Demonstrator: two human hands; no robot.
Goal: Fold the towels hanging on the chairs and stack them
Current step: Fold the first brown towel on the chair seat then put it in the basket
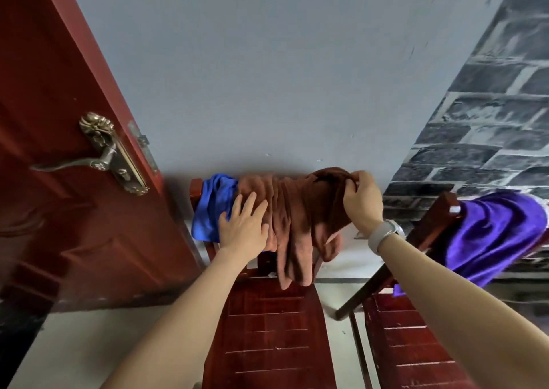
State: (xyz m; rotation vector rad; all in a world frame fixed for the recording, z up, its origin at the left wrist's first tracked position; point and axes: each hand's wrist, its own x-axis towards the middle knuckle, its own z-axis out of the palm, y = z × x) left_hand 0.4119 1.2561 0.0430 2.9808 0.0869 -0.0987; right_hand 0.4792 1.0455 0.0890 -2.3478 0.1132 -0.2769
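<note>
At frame centre, the right hand pinches the brown towel draped over the chair back, while the left hand lies spread flat beside the blue towel.

Bare forearms, no sleeves; white wristband on right wrist.

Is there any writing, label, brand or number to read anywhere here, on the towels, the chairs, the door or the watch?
None can be read.
The brown terry towel, blue cloth and purple satin cloth show no tags.
The white wristband on the right hand shows no display.
The brass door handle plate bears only ornament.
</note>
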